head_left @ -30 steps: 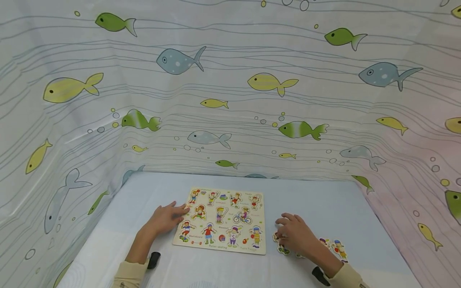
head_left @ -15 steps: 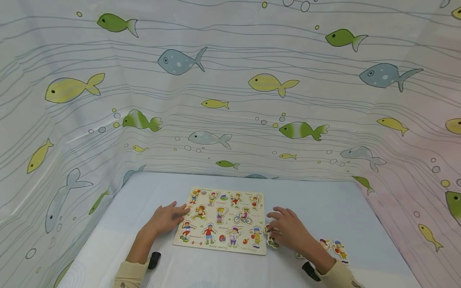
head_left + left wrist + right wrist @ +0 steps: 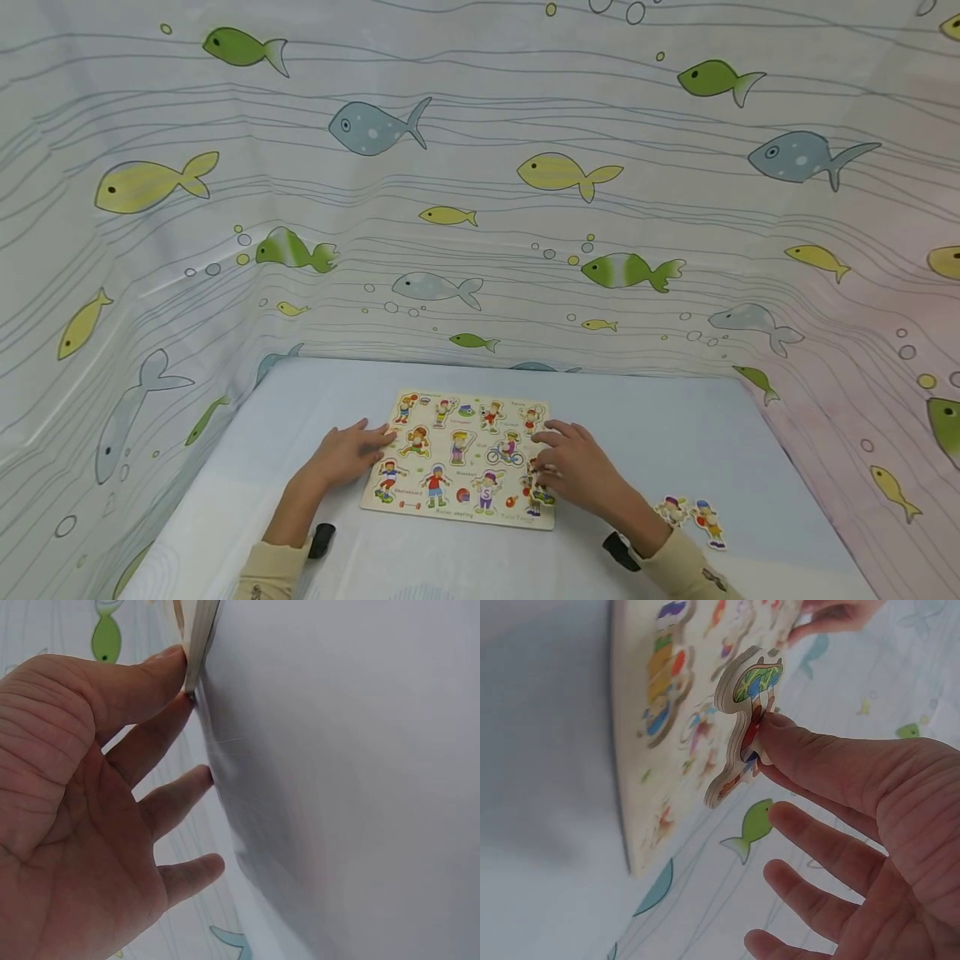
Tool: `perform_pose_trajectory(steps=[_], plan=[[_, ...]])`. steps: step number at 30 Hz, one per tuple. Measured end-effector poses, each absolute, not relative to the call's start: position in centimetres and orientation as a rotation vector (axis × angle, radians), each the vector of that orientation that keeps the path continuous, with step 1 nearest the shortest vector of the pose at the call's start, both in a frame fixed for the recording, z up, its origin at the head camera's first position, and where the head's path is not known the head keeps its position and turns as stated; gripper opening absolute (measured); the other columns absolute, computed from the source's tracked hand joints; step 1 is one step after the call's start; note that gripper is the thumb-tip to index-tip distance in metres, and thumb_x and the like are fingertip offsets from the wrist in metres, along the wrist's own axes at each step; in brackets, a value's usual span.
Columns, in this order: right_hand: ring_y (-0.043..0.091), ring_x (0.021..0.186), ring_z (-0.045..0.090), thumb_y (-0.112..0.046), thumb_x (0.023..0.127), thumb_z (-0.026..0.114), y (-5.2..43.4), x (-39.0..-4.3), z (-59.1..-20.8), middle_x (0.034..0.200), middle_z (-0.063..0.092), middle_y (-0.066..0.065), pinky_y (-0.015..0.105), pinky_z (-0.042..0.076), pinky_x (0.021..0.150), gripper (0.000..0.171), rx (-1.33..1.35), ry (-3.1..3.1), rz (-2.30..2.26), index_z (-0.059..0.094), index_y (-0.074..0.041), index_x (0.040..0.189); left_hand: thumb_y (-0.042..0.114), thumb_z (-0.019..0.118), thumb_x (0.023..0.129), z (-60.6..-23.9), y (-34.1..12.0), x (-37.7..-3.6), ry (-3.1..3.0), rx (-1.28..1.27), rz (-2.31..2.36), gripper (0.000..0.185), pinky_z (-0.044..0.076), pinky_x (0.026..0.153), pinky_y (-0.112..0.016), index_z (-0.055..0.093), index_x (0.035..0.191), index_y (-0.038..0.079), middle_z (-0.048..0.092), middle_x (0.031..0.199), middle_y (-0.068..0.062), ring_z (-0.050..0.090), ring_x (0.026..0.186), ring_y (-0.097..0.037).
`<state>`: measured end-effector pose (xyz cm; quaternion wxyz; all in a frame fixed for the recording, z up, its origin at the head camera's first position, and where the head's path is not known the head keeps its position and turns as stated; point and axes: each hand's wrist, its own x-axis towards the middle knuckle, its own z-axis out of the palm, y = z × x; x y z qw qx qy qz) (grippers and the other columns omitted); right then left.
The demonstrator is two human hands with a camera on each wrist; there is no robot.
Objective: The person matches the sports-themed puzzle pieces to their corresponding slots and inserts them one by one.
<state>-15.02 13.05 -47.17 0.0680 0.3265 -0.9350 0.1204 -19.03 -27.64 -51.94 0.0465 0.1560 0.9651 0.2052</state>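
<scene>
A curtain printed with fish (image 3: 480, 183) walls in the scene on three sides. Below it lies the pale blue tabletop (image 3: 660, 425), and near its centre sits the puzzle board (image 3: 459, 460), a flat wooden sheet printed with small sports figures.

The left hand (image 3: 347, 454) lies at the board's 9 o'clock edge. Its fingers (image 3: 161, 671) are straight and spread, the thumb and first finger touching the rim of the board while the others rest on the tabletop; they hold nothing, only steadying the board.

The right hand (image 3: 581, 467) is over the board's 4 o'clock corner. In the right wrist view its thumb and forefinger pinch a cut-out puzzle piece (image 3: 742, 727), a little figure standing on edge just clear of the board's face, while the remaining fingers hang loose and apart. In the head view the piece shows only partly under the hand.

Two loose pieces (image 3: 692, 514) lie flat on the tabletop at about 4 o'clock from the board, well apart from it and just behind the right wrist.

As a judgement, the puzzle looks mostly filled: most slots show figures, one piece is in hand over the board, and at least two wait to be placed. Which slots are open cannot be told.
</scene>
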Motion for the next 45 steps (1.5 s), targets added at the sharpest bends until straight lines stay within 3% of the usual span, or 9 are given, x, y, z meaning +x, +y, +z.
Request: perform_pose_trajectory(steps=[25, 45], plan=[[0.026, 0.129, 0.049, -0.026, 0.084, 0.08, 5.4, -16.8, -46.3, 0.123, 0.066, 0.001, 0.051, 0.039, 0.105, 0.006, 1.118, -2.76, 0.39, 0.079, -0.021, 0.088, 0.017, 0.07, 0.091, -52.0, -27.7, -19.2, 2.94, 0.469, 0.639, 0.038, 0.018, 0.104, -0.075, 0.067, 0.129, 0.016, 0.056, 0.14, -0.005, 0.038, 0.136, -0.044], [0.019, 0.131, 0.047, -0.034, 0.087, 0.077, -0.2, -17.8, -46.6, 0.132, 0.061, -0.003, 0.04, 0.037, 0.109, 0.01, 1.198, -2.728, 0.345, 0.079, -0.025, 0.091, 0.017, 0.07, 0.091, -52.0, -27.8, -19.1, 2.945, 0.501, 0.633, 0.039, 0.019, 0.102, -0.077, 0.067, 0.129, 0.015, 0.057, 0.139, -0.006, 0.04, 0.135, -0.046]])
